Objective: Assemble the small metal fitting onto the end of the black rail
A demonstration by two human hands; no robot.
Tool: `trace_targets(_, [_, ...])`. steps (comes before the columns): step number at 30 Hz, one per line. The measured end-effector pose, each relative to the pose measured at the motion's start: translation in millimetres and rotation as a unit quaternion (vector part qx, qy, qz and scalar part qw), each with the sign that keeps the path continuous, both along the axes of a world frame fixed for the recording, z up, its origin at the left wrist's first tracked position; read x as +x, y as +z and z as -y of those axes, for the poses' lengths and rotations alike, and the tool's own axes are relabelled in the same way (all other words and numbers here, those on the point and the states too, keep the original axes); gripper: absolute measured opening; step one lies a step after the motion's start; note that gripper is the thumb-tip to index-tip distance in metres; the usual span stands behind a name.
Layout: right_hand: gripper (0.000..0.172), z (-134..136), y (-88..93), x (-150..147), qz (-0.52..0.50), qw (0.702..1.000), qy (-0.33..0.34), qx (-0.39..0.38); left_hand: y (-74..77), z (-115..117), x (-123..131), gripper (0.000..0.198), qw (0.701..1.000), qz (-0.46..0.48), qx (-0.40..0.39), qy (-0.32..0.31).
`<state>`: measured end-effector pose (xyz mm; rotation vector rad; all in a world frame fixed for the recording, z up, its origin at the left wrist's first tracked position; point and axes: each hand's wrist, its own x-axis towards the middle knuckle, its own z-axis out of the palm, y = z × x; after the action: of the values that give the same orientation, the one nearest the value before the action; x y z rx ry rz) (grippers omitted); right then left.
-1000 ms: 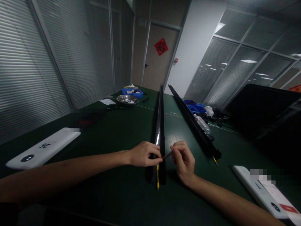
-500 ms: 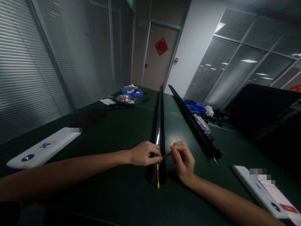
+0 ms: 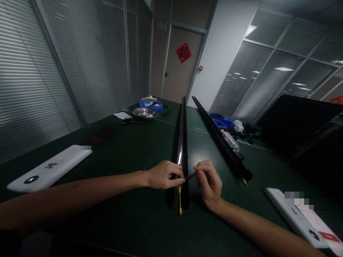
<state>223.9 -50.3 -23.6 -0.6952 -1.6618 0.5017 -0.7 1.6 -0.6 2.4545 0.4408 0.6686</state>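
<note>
Entry: left hand (image 3: pixel 164 175), closed over the near end of a long black rail (image 3: pixel 182 139), thumb and forefinger pressed together at the rail's edge; whether the pinch also catches the top of the yellow wire (image 3: pixel 179 200) is too dark to tell. The wire runs down from just below that pinch, along the rail's end, toward the person. Right hand (image 3: pixel 209 182), just beside the left, fingertips drawn tight on a thin brown stick (image 3: pixel 190 176), which slants from the grip down to the left thumb, its tip touching or nearly touching the spot where the wire begins. Handling note (a judgement, not a thing seen): the work is fine and close, so the left pinch should pin the rail firmly while the right hand guides the stick with small finger movements, wrist resting on the table (image 3: pixel 128 150); a short hold near the tip gives better control, and light pressure spares the wire. Surroundings: a second rail (image 3: pixel 222 142) beyond the right hand, lying apart; a white panel (image 3: pixel 48 167) well away on the left hand's outer side; a bottle (image 3: pixel 229 140) past the second rail; a metal bowl (image 3: pixel 145 113) far ahead of both grips.
</note>
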Motion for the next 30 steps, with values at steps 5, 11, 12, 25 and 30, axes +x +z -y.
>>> trace_targets(5, [0.016,0.2,0.8,1.0,0.008,1.0,-0.002,0.003,-2.5,-1.1,0.4,0.016,1.0,-0.003,0.001,-0.001])
trace_targets(11, [0.018,-0.8,-2.6,2.2,0.002,1.0,0.002,-0.005,-4.0,-2.6,0.3,0.014,1.0,0.001,-0.006,0.0])
trace_targets(12, [0.019,-0.8,-3.4,2.3,0.001,1.0,0.004,-0.006,-3.5,-2.4,0.3,0.013,1.0,0.001,-0.006,-0.001])
trace_targets(25, [0.016,-0.8,-2.6,2.3,0.006,1.0,-0.004,-0.004,-0.5,-0.6,-1.1,0.014,1.0,-0.007,-0.001,-0.008])
trace_targets(30, [0.019,-0.6,-0.7,2.8,0.008,1.0,0.004,0.003,0.4,-1.3,-0.8,0.013,1.0,-0.008,0.006,-0.009])
